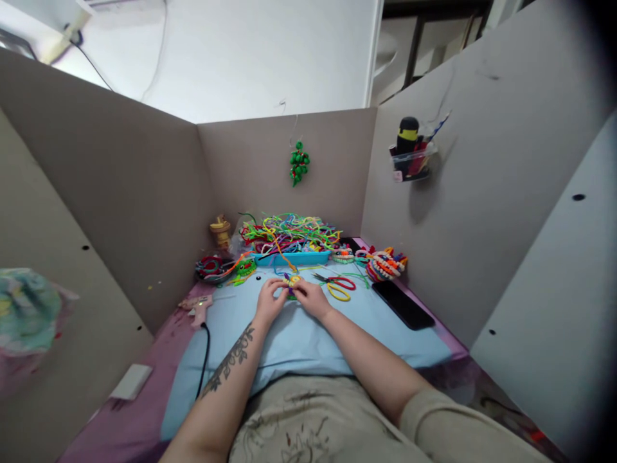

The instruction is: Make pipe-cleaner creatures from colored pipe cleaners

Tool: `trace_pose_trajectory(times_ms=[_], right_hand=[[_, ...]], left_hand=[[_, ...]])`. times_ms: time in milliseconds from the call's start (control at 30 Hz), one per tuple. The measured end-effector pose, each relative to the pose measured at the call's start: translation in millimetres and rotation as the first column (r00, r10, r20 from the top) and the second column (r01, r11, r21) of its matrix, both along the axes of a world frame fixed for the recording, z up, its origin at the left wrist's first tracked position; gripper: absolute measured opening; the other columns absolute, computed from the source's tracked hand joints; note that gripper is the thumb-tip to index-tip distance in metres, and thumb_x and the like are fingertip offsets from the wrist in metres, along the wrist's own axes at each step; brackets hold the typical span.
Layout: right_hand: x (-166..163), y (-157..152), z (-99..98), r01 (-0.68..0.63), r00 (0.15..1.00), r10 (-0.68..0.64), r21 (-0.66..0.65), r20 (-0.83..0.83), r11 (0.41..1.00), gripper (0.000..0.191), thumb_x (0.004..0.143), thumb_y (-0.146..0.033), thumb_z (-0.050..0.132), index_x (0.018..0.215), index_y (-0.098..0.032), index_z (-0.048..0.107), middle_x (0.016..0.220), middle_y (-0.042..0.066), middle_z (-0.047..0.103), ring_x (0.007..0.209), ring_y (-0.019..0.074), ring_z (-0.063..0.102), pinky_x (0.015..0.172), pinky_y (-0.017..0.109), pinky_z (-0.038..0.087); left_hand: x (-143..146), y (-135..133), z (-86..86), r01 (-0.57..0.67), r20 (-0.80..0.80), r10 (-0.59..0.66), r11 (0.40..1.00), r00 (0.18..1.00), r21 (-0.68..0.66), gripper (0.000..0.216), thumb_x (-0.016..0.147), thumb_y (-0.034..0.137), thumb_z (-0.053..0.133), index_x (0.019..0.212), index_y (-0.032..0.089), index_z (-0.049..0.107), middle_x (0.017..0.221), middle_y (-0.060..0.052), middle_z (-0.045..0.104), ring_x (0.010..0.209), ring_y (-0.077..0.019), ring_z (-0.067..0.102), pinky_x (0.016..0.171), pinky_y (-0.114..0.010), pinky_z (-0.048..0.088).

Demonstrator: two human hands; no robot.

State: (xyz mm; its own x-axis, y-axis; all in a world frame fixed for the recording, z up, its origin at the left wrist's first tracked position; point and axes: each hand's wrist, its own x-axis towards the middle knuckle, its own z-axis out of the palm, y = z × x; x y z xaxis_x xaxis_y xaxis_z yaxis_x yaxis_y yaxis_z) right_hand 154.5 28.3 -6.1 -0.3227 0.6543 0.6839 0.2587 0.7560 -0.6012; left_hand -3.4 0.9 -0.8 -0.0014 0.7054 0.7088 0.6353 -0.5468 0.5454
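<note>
Both of my hands meet over the light blue cloth (299, 347) in front of me. My left hand (271, 299) pinches one side of a small yellow, purple and green pipe-cleaner figure (292, 281). On its other side, the fingers of my right hand (311, 299) close on the same figure. Much of it is hidden behind my fingers. Scissors (337, 286) with one red and one yellow handle lie just right of my right hand, blades apart. Behind the figure stands a blue tray (294, 258) heaped with colourful pipe cleaners (294, 230).
A pink glue gun (200, 310) with a black cord lies at left. At right are a black phone (403, 305) and an orange-and-white pipe-cleaner piece (384, 264). A green piece (245, 267) sits by the tray. Grey panels (284, 151) enclose the table.
</note>
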Motion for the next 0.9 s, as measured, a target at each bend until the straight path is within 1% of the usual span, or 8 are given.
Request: trace_pose_trajectory(times_ms=[100, 233, 467, 633, 900], right_hand=[[3.8, 2.6, -0.9, 0.001, 1.000, -0.002, -0.026, -0.015, 1.000, 0.015, 0.080, -0.022, 0.048, 0.084, -0.020, 0.062, 0.073, 0.002, 0.063, 0.066, 0.0142, 0.056, 0.063, 0.024, 0.043], [4.9, 1.7, -0.8, 0.001, 1.000, -0.002, -0.054, -0.021, 0.999, 0.016, 0.080, -0.024, 0.047, 0.082, -0.019, 0.062, 0.070, 0.001, 0.062, 0.065, 0.0142, 0.055, 0.063, 0.024, 0.043], [4.3, 0.0, -1.5, -0.043, 0.999, 0.042, -0.067, -0.015, 0.997, 0.017, 0.080, -0.025, 0.048, 0.087, -0.020, 0.063, 0.076, 0.002, 0.064, 0.070, 0.0152, 0.058, 0.066, 0.026, 0.045], [4.3, 0.8, -3.3, -0.001, 1.000, -0.001, -0.078, -0.023, 0.997, 0.023, 0.078, -0.024, 0.051, 0.098, -0.021, 0.060, 0.078, 0.002, 0.065, 0.071, 0.0155, 0.059, 0.067, 0.026, 0.046], [3.7, 3.7, -5.4, -0.073, 0.997, 0.072, -0.047, -0.008, 0.996, 0.018, 0.081, -0.023, 0.049, 0.091, -0.020, 0.064, 0.086, 0.003, 0.066, 0.078, 0.0153, 0.059, 0.073, 0.028, 0.046]], left_hand=[[-1.4, 2.2, -1.8, 0.024, 0.001, -0.024, 1.000, 1.000, -0.010, 0.011, 0.078, 0.024, 0.056, 0.080, 0.019, 0.065, 0.091, -0.007, 0.061, 0.090, -0.0179, 0.057, 0.084, -0.036, 0.046], [-1.5, 2.6, -3.1, 0.051, -0.004, -0.051, 0.998, 0.999, -0.021, 0.011, 0.078, 0.023, 0.055, 0.081, 0.019, 0.064, 0.090, -0.007, 0.061, 0.089, -0.0175, 0.057, 0.083, -0.035, 0.046], [0.5, -0.7, 0.2, 0.081, -0.035, -0.083, 0.996, 0.996, -0.048, 0.011, 0.079, 0.023, 0.052, 0.079, 0.019, 0.063, 0.090, -0.007, 0.061, 0.090, -0.0181, 0.057, 0.084, -0.036, 0.046], [1.2, -2.3, 3.0, 0.087, -0.034, -0.089, 0.995, 0.995, -0.050, 0.011, 0.079, 0.020, 0.050, 0.078, 0.019, 0.061, 0.090, -0.007, 0.061, 0.090, -0.0176, 0.057, 0.084, -0.035, 0.046], [0.0, -0.9, 1.3, 0.098, -0.040, -0.099, 0.994, 0.994, -0.041, 0.011, 0.079, 0.020, 0.050, 0.076, 0.018, 0.061, 0.088, -0.006, 0.061, 0.088, -0.0168, 0.057, 0.083, -0.034, 0.046]])
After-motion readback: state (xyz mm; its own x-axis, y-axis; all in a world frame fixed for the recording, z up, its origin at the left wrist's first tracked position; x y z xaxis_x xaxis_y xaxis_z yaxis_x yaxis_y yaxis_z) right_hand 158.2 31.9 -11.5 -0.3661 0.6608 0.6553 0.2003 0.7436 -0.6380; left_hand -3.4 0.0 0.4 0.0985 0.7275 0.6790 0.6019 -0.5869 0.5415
